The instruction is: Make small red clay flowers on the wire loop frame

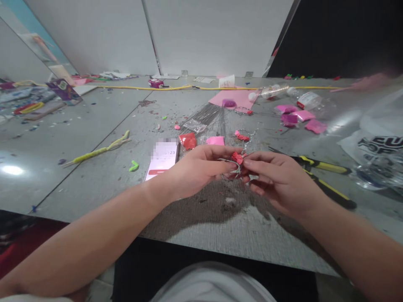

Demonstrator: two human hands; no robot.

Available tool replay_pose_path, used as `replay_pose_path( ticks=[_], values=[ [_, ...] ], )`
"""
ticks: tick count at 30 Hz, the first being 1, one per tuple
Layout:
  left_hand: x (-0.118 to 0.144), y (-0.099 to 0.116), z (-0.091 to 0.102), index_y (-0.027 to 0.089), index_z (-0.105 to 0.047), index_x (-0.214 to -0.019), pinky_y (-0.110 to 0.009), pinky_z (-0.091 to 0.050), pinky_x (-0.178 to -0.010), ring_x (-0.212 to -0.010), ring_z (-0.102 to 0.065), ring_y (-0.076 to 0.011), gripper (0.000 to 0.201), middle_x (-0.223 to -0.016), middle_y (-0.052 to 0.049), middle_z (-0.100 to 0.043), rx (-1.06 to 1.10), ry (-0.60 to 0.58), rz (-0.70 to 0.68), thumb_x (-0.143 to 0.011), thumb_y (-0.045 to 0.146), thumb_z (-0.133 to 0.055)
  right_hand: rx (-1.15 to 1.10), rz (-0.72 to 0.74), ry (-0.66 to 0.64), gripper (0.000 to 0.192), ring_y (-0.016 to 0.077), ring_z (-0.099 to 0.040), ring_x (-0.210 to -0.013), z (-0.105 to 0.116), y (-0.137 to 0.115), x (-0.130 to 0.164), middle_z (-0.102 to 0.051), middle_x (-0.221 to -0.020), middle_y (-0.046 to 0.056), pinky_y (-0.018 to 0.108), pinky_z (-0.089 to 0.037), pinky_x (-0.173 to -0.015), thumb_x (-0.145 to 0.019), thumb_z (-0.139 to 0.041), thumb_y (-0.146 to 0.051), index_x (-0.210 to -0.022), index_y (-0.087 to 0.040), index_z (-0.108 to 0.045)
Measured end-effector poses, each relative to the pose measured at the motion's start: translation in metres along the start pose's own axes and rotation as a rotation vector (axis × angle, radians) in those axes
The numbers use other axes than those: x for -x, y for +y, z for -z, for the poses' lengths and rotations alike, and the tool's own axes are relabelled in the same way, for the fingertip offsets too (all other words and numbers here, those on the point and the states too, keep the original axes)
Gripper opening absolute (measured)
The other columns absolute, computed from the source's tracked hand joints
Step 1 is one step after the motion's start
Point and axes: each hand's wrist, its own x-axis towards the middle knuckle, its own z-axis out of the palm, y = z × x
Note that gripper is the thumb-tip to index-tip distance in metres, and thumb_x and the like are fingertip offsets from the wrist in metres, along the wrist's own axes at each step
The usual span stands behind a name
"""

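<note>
Between my two hands is a twisted wire piece with red clay (pixel 238 157) pressed onto it. My left hand (pixel 201 170) pinches its left side between thumb and fingers. From the right, the thumb and fingertips of my right hand (pixel 280 180) close on the same piece. Thin wire loops stick out below the clay, partly hidden by my fingers. Just beyond my hands lies another wire piece with red clay (pixel 242 136). A red packet (pixel 188 141) and a pink packet (pixel 215 141) lie past my left hand. Yellow-and-black pliers (pixel 330 165) rest right of my right hand.
A phone (pixel 162 159) lies by my left wrist. Many straight wires (pixel 204 115) fan out toward a pink sheet (pixel 234 98). Pink packets (pixel 288 119), a plastic bottle (pixel 307 100) and a plastic bag (pixel 374 130) are to the right. A yellow-green wrapped stick (pixel 97 153) lies left.
</note>
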Motion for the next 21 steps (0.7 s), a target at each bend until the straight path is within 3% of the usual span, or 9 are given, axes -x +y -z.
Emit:
replay_pose_path(
  ticks=[4,9,15,21],
  values=[
    [0.0,-0.001,0.002,0.017,-0.079,-0.106,-0.027,-0.049,-0.08,-0.084,-0.068,-0.0121,0.02,-0.092,-0.004,-0.074,-0.135,-0.018,-0.031,-0.087,0.023,-0.08,0.12,0.066,0.073,0.021,0.0119,-0.058,-0.049,-0.001,0.0,0.002,-0.067,-0.064,0.001,0.022,-0.044,-0.038,-0.084,-0.082,-0.041,-0.084,-0.021,-0.077],
    [0.0,0.0,0.001,0.017,-0.08,-0.103,-0.026,-0.05,-0.078,-0.08,-0.065,-0.0099,0.022,-0.09,-0.003,-0.073,-0.16,-0.033,-0.07,-0.085,0.028,-0.083,0.464,0.348,0.206,0.019,0.0105,-0.057,-0.046,-0.004,-0.002,0.009,-0.068,-0.066,-0.001,0.024,-0.044,-0.039,-0.085,-0.08,-0.041,-0.089,-0.023,-0.076],
    [0.001,0.002,-0.003,0.015,-0.08,-0.099,-0.027,-0.052,-0.075,-0.078,-0.065,-0.0104,0.02,-0.09,-0.004,-0.073,-0.28,0.059,-0.131,-0.084,0.027,-0.082,0.755,0.586,0.235,0.009,0.0173,-0.071,-0.073,-0.005,0.001,0.012,-0.076,-0.089,0.004,0.028,-0.058,-0.054,-0.09,-0.076,-0.033,-0.093,-0.025,-0.075],
    [0.002,0.002,-0.006,0.014,-0.076,-0.095,-0.022,-0.054,-0.07,-0.073,-0.067,-0.0082,0.01,-0.085,-0.002,-0.074,-0.346,0.12,-0.151,-0.086,0.018,-0.078,0.901,0.73,0.279,0.004,0.0162,-0.069,-0.068,-0.006,0.0,0.012,-0.076,-0.087,0.004,0.029,-0.057,-0.053,-0.091,-0.075,-0.028,-0.093,-0.025,-0.074]
  ],
)
